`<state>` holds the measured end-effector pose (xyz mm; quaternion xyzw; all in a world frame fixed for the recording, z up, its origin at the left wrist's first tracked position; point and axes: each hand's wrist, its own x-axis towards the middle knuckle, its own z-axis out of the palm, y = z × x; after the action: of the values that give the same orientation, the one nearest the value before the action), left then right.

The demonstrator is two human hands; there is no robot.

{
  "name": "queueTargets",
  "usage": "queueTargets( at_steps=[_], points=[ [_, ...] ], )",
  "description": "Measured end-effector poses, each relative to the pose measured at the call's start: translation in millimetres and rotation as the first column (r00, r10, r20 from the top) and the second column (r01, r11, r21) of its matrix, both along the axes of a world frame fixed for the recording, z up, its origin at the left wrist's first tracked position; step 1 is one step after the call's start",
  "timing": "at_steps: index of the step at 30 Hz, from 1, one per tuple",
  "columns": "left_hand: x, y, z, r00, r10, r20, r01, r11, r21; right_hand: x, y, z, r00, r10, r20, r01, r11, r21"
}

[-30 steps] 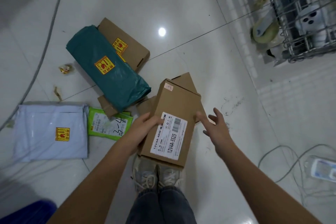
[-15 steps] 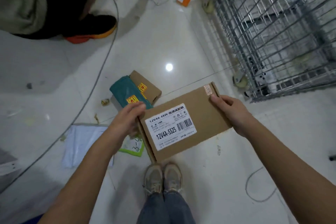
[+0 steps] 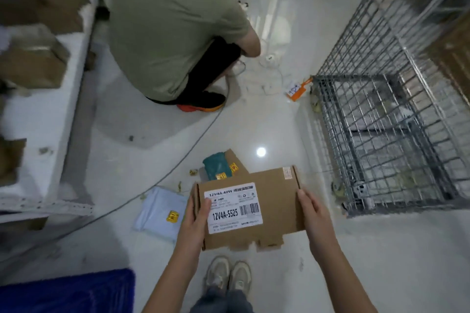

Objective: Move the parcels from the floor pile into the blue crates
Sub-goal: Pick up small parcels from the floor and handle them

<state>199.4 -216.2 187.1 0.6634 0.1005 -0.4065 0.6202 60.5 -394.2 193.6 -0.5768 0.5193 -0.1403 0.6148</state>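
Cardboard parcel (image 3: 269, 208) with white label, being held flat above the floor, being gripped at its left edge by the left hand (image 3: 197, 221), at its right edge by the right hand (image 3: 314, 218); blue crate (image 3: 68, 292) at lower left

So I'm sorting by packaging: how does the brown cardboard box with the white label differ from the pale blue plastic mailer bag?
The brown cardboard box is rigid and held up by the left hand and right hand; the pale blue plastic mailer bag is soft and lies flat on the floor. The box carries a big white barcode label, the bag a small yellow sticker. Both look sealed.
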Motion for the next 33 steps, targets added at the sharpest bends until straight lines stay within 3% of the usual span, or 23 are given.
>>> queueTargets(
  at_steps=[5,9,15,18,22,25,30,33],
  points=[
    [16.0,72.7,69.3,0.974,0.228,0.013,-0.228,0.973,0.021,27.8,50.6,58.1,0.963,0.268,0.028,-0.268,0.963,-0.012],
    [20.5,146.6,110.2,0.915,0.403,-0.016,-0.401,0.914,0.062,58.9,112.8,99.6,0.927,0.375,0.021,-0.375,0.927,-0.01],
    [3.0,264.7,140.9,0.722,0.69,-0.041,-0.688,0.723,0.063,106.1,223.4,135.2,0.814,0.579,0.05,-0.581,0.812,0.054],
    [-12.8,332.1,139.2,0.594,0.801,-0.074,-0.796,0.599,0.089,126.0,277.0,137.0,0.709,0.704,0.031,-0.705,0.709,0.026],
    [-37.7,423.9,121.4,0.475,0.868,-0.146,-0.864,0.491,0.107,158.6,360.3,128.1,0.488,0.872,-0.044,-0.873,0.488,0.001],
    [-48.0,486.9,109.6,0.424,0.889,-0.172,-0.886,0.447,0.127,177.5,432.8,114.1,0.327,0.941,-0.092,-0.945,0.328,0.005],
    [-53.3,574.2,75.3,0.349,0.934,-0.079,-0.891,0.357,0.281,208.4,544.7,86.3,0.091,0.982,-0.166,-0.994,0.1,0.047],
    [-42.0,605.1,51.1,0.361,0.93,-0.063,-0.878,0.362,0.314,232.3,597.8,69.1,-0.032,0.975,-0.221,-0.997,-0.017,0.071]
  ],
)
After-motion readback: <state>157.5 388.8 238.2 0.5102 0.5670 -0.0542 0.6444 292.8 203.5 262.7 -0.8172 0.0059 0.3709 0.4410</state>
